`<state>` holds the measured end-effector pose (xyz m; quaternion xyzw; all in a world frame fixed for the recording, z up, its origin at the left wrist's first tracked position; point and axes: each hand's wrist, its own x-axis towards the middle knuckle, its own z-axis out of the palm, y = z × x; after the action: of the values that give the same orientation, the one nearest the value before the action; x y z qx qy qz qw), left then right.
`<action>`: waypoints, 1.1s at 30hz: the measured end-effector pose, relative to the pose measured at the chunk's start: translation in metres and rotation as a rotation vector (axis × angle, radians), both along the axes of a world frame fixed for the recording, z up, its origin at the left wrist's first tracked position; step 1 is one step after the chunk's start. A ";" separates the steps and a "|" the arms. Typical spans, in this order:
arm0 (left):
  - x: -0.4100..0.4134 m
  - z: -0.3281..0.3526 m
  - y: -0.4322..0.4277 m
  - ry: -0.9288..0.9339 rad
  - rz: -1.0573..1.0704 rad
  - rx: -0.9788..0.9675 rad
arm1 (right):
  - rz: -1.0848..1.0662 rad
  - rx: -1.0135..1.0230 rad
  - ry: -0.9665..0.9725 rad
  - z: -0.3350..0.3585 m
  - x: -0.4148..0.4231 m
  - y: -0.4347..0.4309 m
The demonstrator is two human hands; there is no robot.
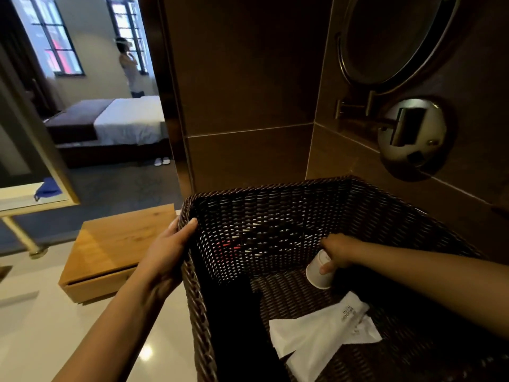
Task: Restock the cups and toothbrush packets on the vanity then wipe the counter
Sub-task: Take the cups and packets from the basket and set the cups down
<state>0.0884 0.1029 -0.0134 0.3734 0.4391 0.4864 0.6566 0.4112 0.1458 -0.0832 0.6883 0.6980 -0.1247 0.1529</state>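
A dark woven basket [275, 194] stands on the white vanity counter [41, 326], against the brown tiled wall. My left hand [168, 249] grips its left rim, thumb inside. Deep inside the basket, my right hand [337, 250] holds a white paper cup [316, 274] tilted on its side. White toothbrush packets [322, 334] lie flat on the basket floor, nearer to me than the cup. A black cloth [237, 326] hangs down the basket's left inner side.
A wooden tray box [110, 252] sits on the counter left of the basket. A round swing-arm mirror [391, 40] and its metal wall mount [410, 133] hang above the basket at right. A large mirror at left reflects a bed [118, 119] and a person.
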 end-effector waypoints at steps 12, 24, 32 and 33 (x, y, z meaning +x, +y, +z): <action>0.002 0.001 -0.001 0.035 0.026 -0.007 | -0.052 0.016 0.115 -0.037 0.012 0.007; 0.003 0.003 -0.001 0.003 0.064 -0.035 | 0.024 0.073 0.318 -0.057 -0.016 0.006; 0.003 0.004 -0.001 0.011 0.067 -0.040 | 0.039 0.077 0.385 -0.060 -0.026 0.003; 0.002 0.004 -0.001 0.013 0.071 -0.045 | 0.038 0.074 0.394 -0.060 -0.025 0.003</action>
<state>0.0909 0.1022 -0.0096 0.3461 0.4673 0.4970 0.6441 0.3861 0.1487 -0.1433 0.6424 0.7315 -0.2281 -0.0097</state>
